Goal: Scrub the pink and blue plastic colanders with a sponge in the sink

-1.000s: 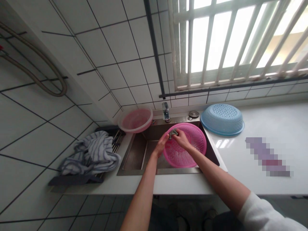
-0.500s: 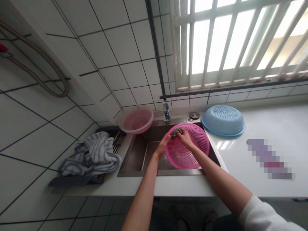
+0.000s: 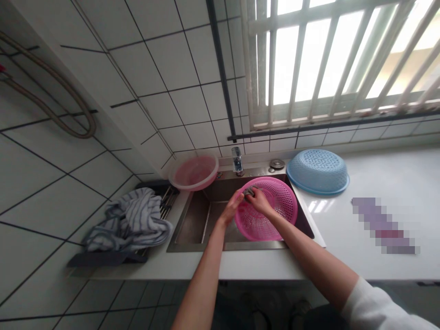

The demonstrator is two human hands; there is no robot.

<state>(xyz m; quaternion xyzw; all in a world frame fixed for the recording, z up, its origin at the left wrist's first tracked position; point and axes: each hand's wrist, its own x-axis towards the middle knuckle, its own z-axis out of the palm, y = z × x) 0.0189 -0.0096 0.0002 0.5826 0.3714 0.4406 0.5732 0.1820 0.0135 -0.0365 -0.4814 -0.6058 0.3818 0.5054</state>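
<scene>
A pink plastic colander is tilted over the right part of the steel sink, its open side toward me. My left hand is closed on the colander's left rim, thumb on the inner side. Inside the colander, my right hand presses a crumpled grey-green cloth against the wall near the upper left rim. The fingers of the right hand are wrapped over the cloth and partly hide it.
Behind the sink stand a faucet and a drain stopper. A pale pink basin sits at the back left corner. An upturned blue basket lies on the right counter. A striped towel rests on a rack at left.
My right hand has moved the cloth slightly left and down along the colander's inner wall, closer to my left hand. The left hand keeps its hold on the rim.
</scene>
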